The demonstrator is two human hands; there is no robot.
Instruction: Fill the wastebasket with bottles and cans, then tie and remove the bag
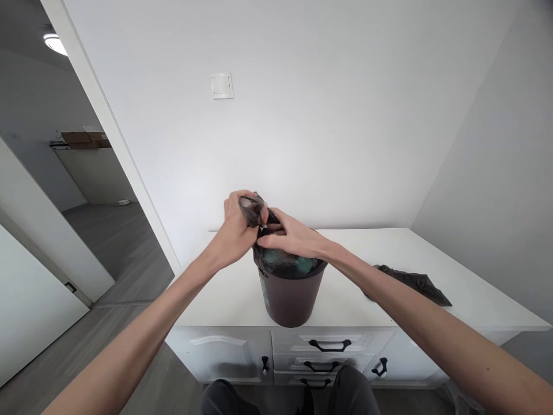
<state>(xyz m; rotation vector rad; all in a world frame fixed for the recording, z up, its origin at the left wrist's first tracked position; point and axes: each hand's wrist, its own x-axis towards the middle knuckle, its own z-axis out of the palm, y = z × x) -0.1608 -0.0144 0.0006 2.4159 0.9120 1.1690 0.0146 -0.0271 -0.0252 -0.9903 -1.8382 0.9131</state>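
A dark brown trash can (291, 300) stands on the white cabinet top near its front edge. Inside it sits a filled black garbage bag (276, 260), its thin plastic gathered upward at the left of the rim. My left hand (237, 227) is closed around the bunched top of the bag, and a loop of plastic sticks up past the fingers. Close beside it, my right hand (291, 233) has its fingers curled on the gathered neck of the bag, over the can's opening. Some of the fingertips are hidden in the plastic.
Another black plastic bag (417, 283) lies flat on the cabinet top (345, 294) at the right, partly behind my right forearm. Drawers and doors with black handles (329, 346) are below. A light switch (222, 86) is on the wall, and a doorway opens at left.
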